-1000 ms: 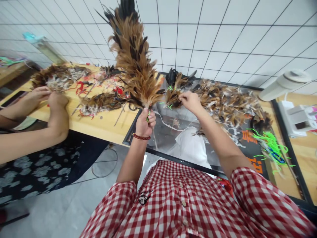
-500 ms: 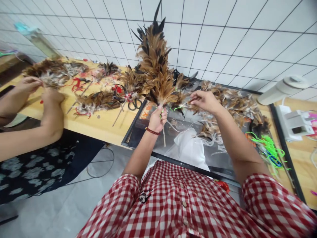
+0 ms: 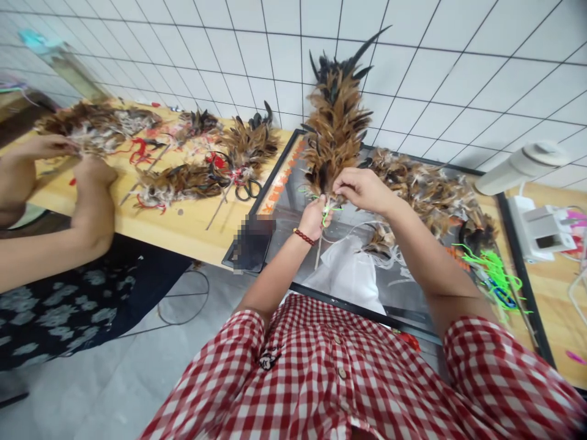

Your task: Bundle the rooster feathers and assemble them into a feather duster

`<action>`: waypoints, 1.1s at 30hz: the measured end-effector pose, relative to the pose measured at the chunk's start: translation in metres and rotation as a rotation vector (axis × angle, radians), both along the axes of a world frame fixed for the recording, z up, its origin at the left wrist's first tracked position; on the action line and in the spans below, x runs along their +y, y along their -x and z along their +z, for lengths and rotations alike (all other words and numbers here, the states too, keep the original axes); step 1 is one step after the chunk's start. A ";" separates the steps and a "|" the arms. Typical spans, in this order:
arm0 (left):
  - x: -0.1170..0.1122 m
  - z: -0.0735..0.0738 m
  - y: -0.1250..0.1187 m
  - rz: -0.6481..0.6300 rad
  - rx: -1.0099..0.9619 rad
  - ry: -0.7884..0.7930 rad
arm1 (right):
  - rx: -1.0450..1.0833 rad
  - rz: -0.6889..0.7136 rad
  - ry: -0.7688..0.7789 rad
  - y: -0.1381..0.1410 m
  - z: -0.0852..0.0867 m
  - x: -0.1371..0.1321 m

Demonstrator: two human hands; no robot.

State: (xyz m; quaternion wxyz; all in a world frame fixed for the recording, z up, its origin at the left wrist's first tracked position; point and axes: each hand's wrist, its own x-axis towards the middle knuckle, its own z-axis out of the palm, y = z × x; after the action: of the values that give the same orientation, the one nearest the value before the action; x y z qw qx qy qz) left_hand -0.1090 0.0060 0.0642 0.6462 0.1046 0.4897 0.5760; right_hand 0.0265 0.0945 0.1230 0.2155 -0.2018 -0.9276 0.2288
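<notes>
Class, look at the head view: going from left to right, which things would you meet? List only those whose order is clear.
Blue-capped bottle, red strings, black scissors, wearer's left hand, wearer's right hand, green strings.

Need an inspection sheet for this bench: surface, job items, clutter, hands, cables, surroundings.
Surface: wooden table with black-framed panel on top.
Job's things: feather duster, raised, green string at its base; loose feather pile on the right.
Clutter: green strings, white cloth, black-handled scissors.
Hands: left hand grips the duster's base; right hand at its lower feathers, grip unclear.
Cables: white cable at right edge.
Surroundings: tiled wall behind; co-worker's hands busy at left.
</notes>
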 end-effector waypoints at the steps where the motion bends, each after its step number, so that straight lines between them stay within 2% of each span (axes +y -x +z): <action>1: -0.001 0.000 -0.001 -0.020 0.007 0.000 | -0.015 -0.011 -0.041 0.003 -0.002 0.001; 7: -0.011 0.002 0.001 -0.168 0.013 -0.114 | -0.075 -0.068 -0.191 0.010 -0.014 0.002; 14: -0.015 0.000 0.002 -0.180 -0.014 -0.116 | -0.013 -0.048 -0.249 0.013 -0.016 0.001; 16: -0.016 -0.001 0.001 -0.147 -0.004 -0.116 | 0.099 -0.128 -0.256 0.007 -0.017 0.001; 17: -0.016 -0.001 0.000 -0.130 0.003 -0.121 | 0.192 -0.212 -0.238 0.003 -0.020 0.000; 19: -0.015 -0.003 -0.002 -0.091 0.022 -0.132 | 0.411 -0.432 -0.098 -0.004 -0.029 -0.006; 21: -0.013 -0.005 -0.005 -0.036 0.054 -0.136 | 0.552 -0.578 0.181 -0.006 -0.043 -0.016; 23: -0.011 -0.008 -0.009 0.016 0.096 -0.138 | 0.574 -0.590 0.457 0.000 -0.057 -0.027; 25: -0.008 -0.011 -0.012 0.058 0.131 -0.137 | 0.568 -0.545 0.626 0.011 -0.068 -0.037; 27: -0.008 -0.013 -0.013 0.062 0.129 -0.141 | 0.597 -0.528 0.707 0.021 -0.074 -0.041; 29: -0.009 -0.014 -0.011 0.002 0.080 -0.167 | 0.632 -0.535 0.717 0.026 -0.075 -0.041; 33: -0.015 -0.014 -0.006 -0.127 0.005 -0.222 | 0.688 -0.590 0.570 0.024 -0.073 -0.037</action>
State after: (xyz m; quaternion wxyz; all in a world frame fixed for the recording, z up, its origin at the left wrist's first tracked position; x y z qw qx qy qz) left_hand -0.1031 -0.0091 0.0499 0.6645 0.2075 0.4169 0.5844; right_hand 0.0021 0.0572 0.0503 0.4988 -0.4181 -0.6083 0.4544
